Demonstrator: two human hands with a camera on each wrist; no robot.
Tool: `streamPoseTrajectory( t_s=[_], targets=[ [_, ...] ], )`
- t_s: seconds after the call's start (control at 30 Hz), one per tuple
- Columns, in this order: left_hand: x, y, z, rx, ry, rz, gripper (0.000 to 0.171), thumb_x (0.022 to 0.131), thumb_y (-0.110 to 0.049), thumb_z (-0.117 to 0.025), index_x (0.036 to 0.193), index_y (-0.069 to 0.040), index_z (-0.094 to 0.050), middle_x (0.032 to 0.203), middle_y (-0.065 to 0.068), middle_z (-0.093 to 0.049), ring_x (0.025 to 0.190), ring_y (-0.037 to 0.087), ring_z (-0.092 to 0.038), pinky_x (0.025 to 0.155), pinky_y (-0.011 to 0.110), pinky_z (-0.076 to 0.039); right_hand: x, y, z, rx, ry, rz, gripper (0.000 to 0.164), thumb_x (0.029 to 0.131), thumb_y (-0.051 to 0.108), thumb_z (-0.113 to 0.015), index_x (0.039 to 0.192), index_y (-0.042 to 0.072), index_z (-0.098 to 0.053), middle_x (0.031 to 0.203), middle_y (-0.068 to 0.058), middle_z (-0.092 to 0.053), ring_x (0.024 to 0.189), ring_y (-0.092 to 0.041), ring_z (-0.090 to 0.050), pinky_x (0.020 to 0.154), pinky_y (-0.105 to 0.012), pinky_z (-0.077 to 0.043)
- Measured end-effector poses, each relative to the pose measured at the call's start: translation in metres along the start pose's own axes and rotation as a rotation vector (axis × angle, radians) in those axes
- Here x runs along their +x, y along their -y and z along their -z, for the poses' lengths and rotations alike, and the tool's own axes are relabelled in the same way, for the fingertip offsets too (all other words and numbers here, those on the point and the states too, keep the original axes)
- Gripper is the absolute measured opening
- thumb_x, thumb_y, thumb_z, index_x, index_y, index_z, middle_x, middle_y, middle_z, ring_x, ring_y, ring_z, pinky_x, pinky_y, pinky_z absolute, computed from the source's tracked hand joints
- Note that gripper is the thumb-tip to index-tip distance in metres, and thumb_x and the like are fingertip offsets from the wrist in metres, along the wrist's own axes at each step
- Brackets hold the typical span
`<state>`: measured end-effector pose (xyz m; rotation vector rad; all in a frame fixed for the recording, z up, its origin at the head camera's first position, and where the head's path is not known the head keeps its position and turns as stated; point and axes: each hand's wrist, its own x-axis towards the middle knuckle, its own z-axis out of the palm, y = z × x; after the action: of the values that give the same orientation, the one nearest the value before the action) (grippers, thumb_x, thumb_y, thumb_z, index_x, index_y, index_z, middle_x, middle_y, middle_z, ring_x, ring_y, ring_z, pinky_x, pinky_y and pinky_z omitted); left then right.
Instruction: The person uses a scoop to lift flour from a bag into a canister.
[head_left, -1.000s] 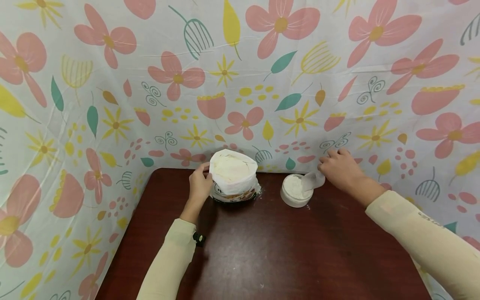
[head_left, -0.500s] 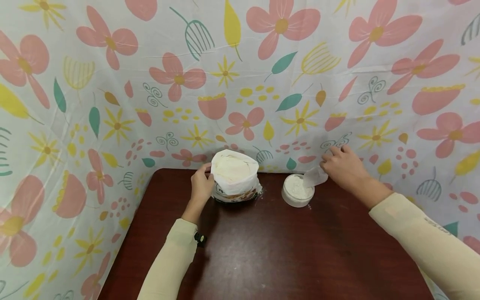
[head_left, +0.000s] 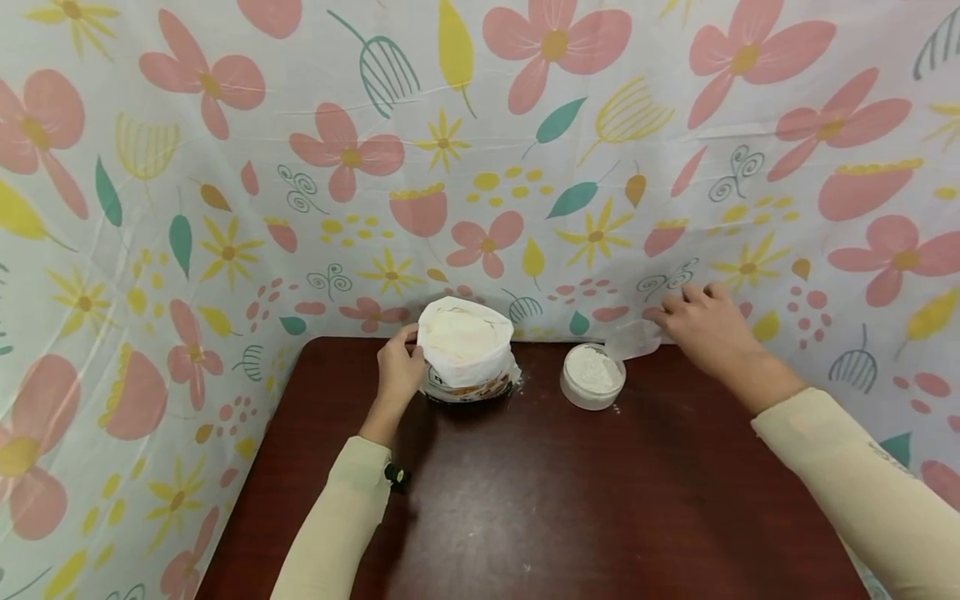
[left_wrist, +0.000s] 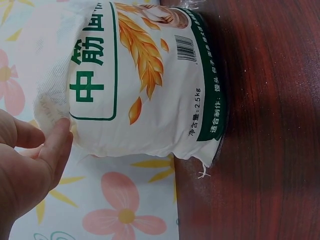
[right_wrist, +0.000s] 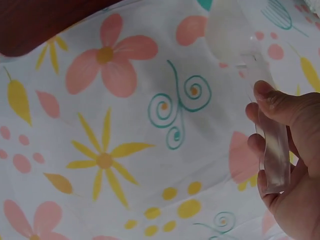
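My left hand [head_left: 400, 367] is at the left side of an open flour bag [head_left: 465, 367], its fingers and thumb on the folded rim. The bag is full of pale flour [head_left: 463, 335]. In the left wrist view, the bag [left_wrist: 145, 85] shows wheat ears and green lettering beside my left hand [left_wrist: 35, 160]. My right hand [head_left: 708, 329] grips a clear plastic scoop [head_left: 630, 340] by its handle, which the right wrist view shows between curled fingers [right_wrist: 256, 145]. The scoop's bowl hangs by the far right rim of a round clear tub [head_left: 588, 400] holding white flour [head_left: 592, 369].
The dark red-brown table [head_left: 525, 500] carries bag and tub near its far edge. Small white specks lie by the bag and the tub. A flowered cloth [head_left: 487, 167] hangs right behind the table and along its left.
My right hand has drawn the scoop up and to the right, from inside the tub to beside its rim. The left hand and the bag have stayed put.
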<state>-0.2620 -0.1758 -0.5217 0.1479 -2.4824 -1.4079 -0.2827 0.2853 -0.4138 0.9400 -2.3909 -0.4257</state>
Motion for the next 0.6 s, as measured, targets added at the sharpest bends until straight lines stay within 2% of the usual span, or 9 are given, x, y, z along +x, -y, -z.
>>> streamPoseTrajectory(
  t_s=[0.03, 0.17, 0.27, 0.37, 0.47, 0.6],
  targets=[
    [0.000, 0.000, 0.000, 0.002, 0.003, 0.001, 0.039, 0.102, 0.001, -0.056, 0.141, -0.003, -0.061, 0.128, 0.018, -0.068, 0.105, 0.032, -0.068, 0.077, 0.044, -0.062, -0.002, -0.001, 0.000, 0.007, -0.022, -0.001, 0.037, 0.075, 0.004, -0.086, 0.109, 0.017, -0.080, 0.079, -0.006, -0.055, 0.075, -0.030, -0.048, 0.068, -0.044, -0.041],
    [0.000, 0.000, 0.001, 0.008, 0.014, 0.011, 0.040, 0.102, 0.000, -0.056, 0.142, -0.002, -0.060, 0.130, 0.018, -0.067, 0.107, 0.032, -0.068, 0.078, 0.044, -0.062, -0.009, -0.003, -0.001, 0.059, -0.159, -0.009, 0.029, 0.078, 0.001, -0.081, 0.105, 0.012, -0.081, 0.082, -0.009, -0.060, 0.072, -0.034, -0.052, 0.058, -0.042, -0.038],
    [0.001, 0.000, 0.001, 0.011, 0.013, 0.008, 0.040, 0.102, 0.000, -0.056, 0.142, -0.002, -0.060, 0.131, 0.018, -0.067, 0.107, 0.032, -0.068, 0.078, 0.044, -0.062, -0.016, -0.003, -0.006, 0.111, -0.209, -0.049, 0.021, 0.080, 0.003, -0.078, 0.099, 0.010, -0.078, 0.086, -0.011, -0.061, 0.071, -0.037, -0.053, 0.052, -0.040, -0.031],
    [0.001, 0.001, 0.000, 0.009, 0.012, 0.006, 0.040, 0.102, 0.000, -0.056, 0.142, -0.003, -0.060, 0.130, 0.018, -0.067, 0.107, 0.032, -0.068, 0.078, 0.044, -0.062, -0.027, -0.002, -0.013, 0.194, -0.177, -0.138, 0.030, 0.078, 0.009, -0.084, 0.106, 0.014, -0.077, 0.092, -0.010, -0.065, 0.069, -0.038, -0.052, 0.054, -0.041, -0.029],
    [0.001, 0.002, 0.000, 0.007, 0.008, 0.009, 0.040, 0.102, 0.000, -0.056, 0.142, -0.003, -0.060, 0.130, 0.017, -0.068, 0.107, 0.032, -0.068, 0.078, 0.045, -0.062, -0.040, -0.001, -0.024, 0.275, -0.110, -0.221, 0.041, 0.075, 0.012, -0.088, 0.114, 0.016, -0.077, 0.099, -0.010, -0.071, 0.076, -0.040, -0.058, 0.058, -0.049, -0.038],
    [0.001, 0.002, -0.001, 0.007, 0.006, 0.006, 0.040, 0.102, 0.001, -0.057, 0.141, -0.003, -0.060, 0.129, 0.017, -0.068, 0.107, 0.032, -0.068, 0.077, 0.045, -0.061, -0.059, 0.002, -0.039, 0.377, -0.018, -0.284, 0.038, 0.080, 0.008, -0.085, 0.117, 0.007, -0.077, 0.109, -0.019, -0.074, 0.088, -0.045, -0.064, 0.065, -0.060, -0.050]
  ],
)
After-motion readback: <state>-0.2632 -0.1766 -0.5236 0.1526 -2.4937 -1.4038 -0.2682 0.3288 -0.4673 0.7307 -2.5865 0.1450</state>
